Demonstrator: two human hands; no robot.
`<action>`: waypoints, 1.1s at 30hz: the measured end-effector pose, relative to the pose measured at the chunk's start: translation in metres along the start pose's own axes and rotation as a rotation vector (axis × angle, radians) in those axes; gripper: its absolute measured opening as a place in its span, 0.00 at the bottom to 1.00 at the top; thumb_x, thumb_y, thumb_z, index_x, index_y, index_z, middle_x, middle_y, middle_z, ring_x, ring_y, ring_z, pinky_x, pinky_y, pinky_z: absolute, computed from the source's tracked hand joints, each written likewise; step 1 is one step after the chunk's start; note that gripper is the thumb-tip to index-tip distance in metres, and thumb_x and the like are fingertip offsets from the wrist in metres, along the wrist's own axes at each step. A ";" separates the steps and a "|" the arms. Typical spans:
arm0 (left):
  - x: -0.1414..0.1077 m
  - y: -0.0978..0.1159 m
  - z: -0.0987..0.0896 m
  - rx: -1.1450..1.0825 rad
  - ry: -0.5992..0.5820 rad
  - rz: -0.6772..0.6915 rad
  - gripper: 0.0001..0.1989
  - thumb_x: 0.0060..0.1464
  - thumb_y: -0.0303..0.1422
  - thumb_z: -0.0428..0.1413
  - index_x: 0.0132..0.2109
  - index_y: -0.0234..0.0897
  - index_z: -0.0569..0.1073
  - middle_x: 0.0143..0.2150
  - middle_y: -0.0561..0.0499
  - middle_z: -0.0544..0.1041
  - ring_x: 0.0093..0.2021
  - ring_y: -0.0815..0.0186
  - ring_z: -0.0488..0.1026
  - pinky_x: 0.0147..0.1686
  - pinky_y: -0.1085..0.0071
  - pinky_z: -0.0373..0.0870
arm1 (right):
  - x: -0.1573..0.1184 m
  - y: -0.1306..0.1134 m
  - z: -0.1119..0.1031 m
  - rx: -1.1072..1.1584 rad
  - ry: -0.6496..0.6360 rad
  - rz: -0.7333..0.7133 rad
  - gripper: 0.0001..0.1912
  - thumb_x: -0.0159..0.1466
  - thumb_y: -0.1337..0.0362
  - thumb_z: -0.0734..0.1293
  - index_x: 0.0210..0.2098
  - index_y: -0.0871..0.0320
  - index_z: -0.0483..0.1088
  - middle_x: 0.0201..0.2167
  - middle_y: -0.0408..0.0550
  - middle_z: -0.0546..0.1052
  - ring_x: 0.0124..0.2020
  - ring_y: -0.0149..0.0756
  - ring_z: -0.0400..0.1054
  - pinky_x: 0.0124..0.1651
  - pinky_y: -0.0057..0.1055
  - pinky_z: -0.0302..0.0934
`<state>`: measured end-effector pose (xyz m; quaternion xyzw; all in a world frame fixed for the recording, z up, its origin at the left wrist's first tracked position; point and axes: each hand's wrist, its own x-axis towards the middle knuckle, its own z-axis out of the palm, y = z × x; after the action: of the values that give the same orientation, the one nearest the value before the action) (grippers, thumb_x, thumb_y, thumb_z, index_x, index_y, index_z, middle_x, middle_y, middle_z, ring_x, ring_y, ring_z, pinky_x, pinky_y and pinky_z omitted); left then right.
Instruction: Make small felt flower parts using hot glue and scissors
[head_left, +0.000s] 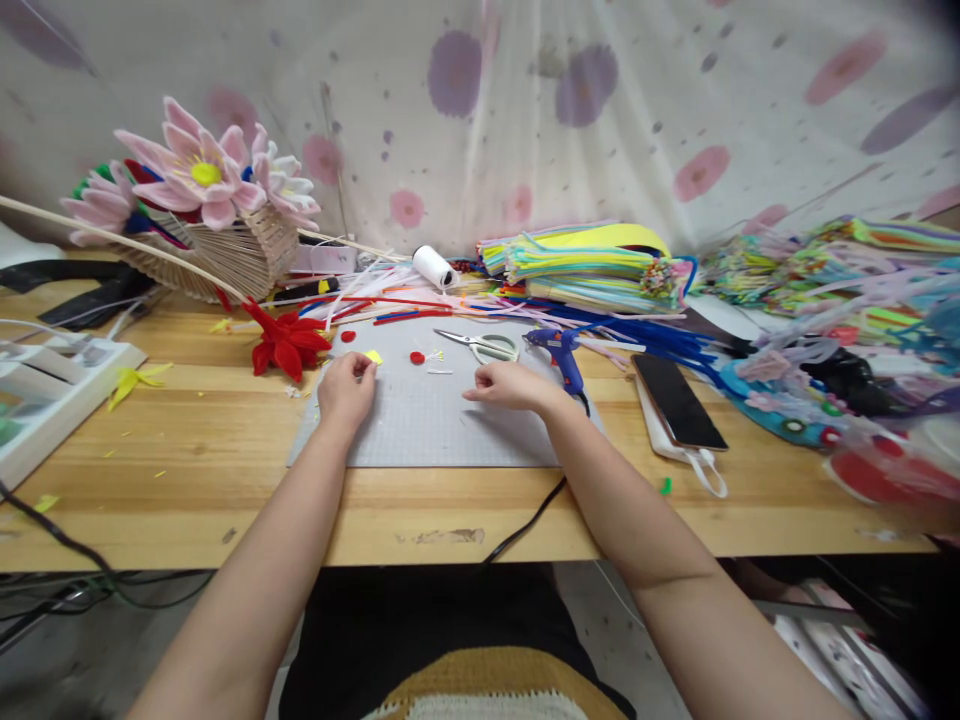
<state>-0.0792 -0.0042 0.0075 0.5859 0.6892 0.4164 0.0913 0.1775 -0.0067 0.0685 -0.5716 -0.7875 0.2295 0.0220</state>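
My left hand (347,390) rests on the left side of the grey cutting mat (420,430), thumb and fingers pinched together. Right by its fingertips lies a small yellow piece (374,357); whether they touch it I cannot tell. Over the mat's right half, my right hand (508,385) has its fingers curled in and pointing left; anything in them is hidden. Between and beyond the hands are a small red disc (417,357), tiny pale stamens (435,356), a short white stick (439,372) and scissors (487,346). Another red disc (348,337) sits farther left.
A blue glue gun (562,355) lies at the mat's right edge, its cord running to the front. Farther right is a phone (679,400). A red fuzzy flower (289,343), a white thread spool (435,267) and bundles of pipe cleaners (585,265) line the back. A power strip (67,400) is left.
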 end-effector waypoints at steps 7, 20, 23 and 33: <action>-0.003 0.004 0.001 -0.008 -0.059 0.087 0.06 0.50 0.36 0.51 0.31 0.39 0.69 0.29 0.52 0.74 0.33 0.65 0.71 0.34 0.70 0.63 | 0.005 -0.007 0.014 -0.039 -0.004 -0.042 0.14 0.57 0.52 0.63 0.26 0.57 0.66 0.23 0.42 0.70 0.24 0.28 0.57 0.27 0.26 0.45; -0.008 0.006 0.005 -0.270 -0.271 0.028 0.05 0.48 0.36 0.54 0.32 0.39 0.69 0.23 0.55 0.75 0.27 0.66 0.74 0.32 0.70 0.66 | 0.013 -0.015 0.040 0.140 0.162 -0.085 0.12 0.58 0.55 0.63 0.28 0.59 0.68 0.25 0.42 0.72 0.26 0.27 0.59 0.29 0.25 0.46; -0.007 0.007 0.006 -0.405 -0.201 0.015 0.06 0.46 0.36 0.55 0.31 0.38 0.68 0.23 0.55 0.74 0.27 0.66 0.75 0.30 0.71 0.67 | 0.020 -0.022 0.048 0.191 0.254 -0.169 0.08 0.60 0.61 0.62 0.32 0.58 0.70 0.30 0.43 0.74 0.30 0.28 0.62 0.32 0.25 0.50; 0.006 0.003 0.002 -0.705 0.207 -0.154 0.05 0.43 0.30 0.56 0.29 0.35 0.66 0.22 0.57 0.69 0.22 0.73 0.70 0.25 0.76 0.66 | 0.075 -0.083 0.059 -0.032 0.244 -0.244 0.14 0.62 0.64 0.58 0.45 0.55 0.68 0.46 0.50 0.70 0.47 0.38 0.64 0.45 0.32 0.57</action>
<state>-0.0777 0.0022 0.0100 0.4198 0.5513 0.6769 0.2482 0.0605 0.0223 0.0309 -0.4955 -0.8462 0.1416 0.1359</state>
